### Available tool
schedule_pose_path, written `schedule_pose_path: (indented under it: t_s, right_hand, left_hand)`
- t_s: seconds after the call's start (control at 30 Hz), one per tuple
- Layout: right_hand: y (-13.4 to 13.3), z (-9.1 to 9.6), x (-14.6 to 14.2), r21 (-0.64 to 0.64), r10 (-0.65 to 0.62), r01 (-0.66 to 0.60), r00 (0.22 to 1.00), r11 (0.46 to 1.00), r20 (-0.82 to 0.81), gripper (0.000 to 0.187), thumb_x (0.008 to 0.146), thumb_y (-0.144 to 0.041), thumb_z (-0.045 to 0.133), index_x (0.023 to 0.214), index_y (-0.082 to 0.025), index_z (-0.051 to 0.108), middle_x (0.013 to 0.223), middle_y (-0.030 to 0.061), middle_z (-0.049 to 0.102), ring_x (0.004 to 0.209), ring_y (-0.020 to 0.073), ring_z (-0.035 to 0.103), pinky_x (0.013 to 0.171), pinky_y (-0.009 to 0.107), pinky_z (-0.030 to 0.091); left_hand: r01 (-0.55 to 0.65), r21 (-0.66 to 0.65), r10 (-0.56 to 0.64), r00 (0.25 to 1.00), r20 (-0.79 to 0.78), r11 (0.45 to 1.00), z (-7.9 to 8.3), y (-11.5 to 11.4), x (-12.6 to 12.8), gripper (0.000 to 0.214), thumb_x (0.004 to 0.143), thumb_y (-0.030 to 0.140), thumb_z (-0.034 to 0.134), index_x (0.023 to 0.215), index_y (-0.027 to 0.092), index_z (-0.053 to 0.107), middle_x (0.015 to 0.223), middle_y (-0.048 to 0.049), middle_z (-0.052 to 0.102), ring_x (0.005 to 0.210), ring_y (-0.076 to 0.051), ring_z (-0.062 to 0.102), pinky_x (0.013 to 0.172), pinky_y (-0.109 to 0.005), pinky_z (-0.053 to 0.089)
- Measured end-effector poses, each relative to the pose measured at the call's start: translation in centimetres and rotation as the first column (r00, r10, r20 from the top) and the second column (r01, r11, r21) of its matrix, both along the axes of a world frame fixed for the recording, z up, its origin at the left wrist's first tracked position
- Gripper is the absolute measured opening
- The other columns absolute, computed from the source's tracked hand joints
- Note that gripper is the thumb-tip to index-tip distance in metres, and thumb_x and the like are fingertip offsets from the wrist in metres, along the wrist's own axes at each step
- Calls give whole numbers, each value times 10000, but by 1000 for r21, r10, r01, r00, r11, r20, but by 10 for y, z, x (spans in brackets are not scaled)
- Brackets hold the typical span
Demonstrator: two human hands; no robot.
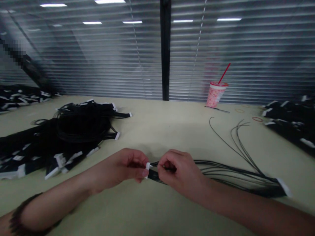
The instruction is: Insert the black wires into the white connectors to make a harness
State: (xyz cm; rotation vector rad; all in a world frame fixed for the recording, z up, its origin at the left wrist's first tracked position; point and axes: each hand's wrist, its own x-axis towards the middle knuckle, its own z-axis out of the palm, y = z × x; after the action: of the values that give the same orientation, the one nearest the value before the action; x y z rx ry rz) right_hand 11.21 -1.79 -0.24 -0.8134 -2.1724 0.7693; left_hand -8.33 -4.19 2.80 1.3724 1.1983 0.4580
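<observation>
My left hand pinches a small white connector at the end of a bundle of thin black wires. My right hand is closed on the same bundle just behind the connector, its fingers pinching a wire at the plug. The wires run right across the pale table to another white connector near my right forearm. A few loose black wires curve up from the bundle.
A big heap of black cable assemblies with white plugs lies at left, more at far left and at right. A pink cup with a red straw stands by the blinds. Rubber bands lie near it.
</observation>
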Motion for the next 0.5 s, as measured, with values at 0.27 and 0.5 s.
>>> schedule_pose_path:
  t_s: [0.27, 0.5]
  right_hand:
    - [-4, -3, 2, 115, 8, -20, 995, 993, 102, 68, 738, -137, 492, 684, -131, 534, 657, -6, 502, 619, 70, 425, 579, 185, 323]
    - [-3, -3, 1, 160, 22, -42, 992, 986, 120, 85, 753, -133, 491, 680, -128, 534, 646, -3, 495, 611, 72, 422, 566, 189, 323]
  left_hand:
    - [-40, -123, 43, 999, 24, 992, 5, -1, 0, 113, 696, 248, 629, 763, 164, 592, 683, 32, 578, 640, -84, 512, 617, -205, 396]
    - [-34, -134, 41, 998, 46, 990, 5, 1, 0, 94, 703, 232, 627, 760, 163, 599, 668, 40, 576, 627, -70, 504, 605, -190, 386]
